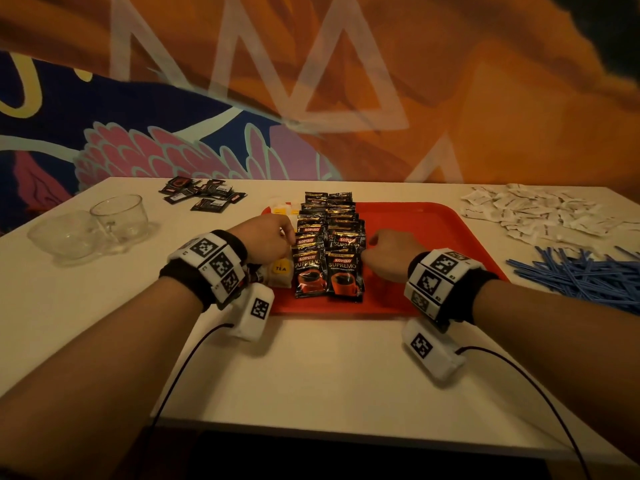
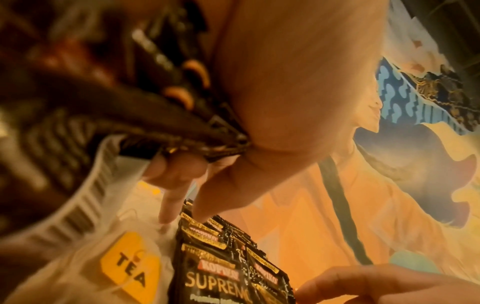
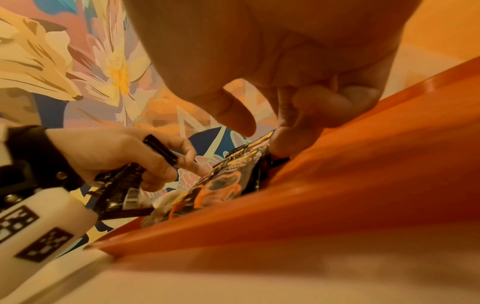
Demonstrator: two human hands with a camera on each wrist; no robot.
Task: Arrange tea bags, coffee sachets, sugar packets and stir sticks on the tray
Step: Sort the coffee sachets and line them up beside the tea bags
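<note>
My red tray [image 1: 433,237] on the counter [image 1: 329,368] holds two rows of coffee sachets [image 1: 329,244] with tea bags [image 1: 281,271] along their left, my left hand [image 1: 266,237] gripping spare sachets [image 3: 122,191], my right hand [image 1: 388,254] pinching a sachet's edge, while sugar packets [image 1: 533,213] and stir sticks [image 1: 581,278] lie off-tray.

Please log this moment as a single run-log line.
left hand: holds spare sachets | right hand: touches sachet rows | tray: sugar, sticks absent
</note>
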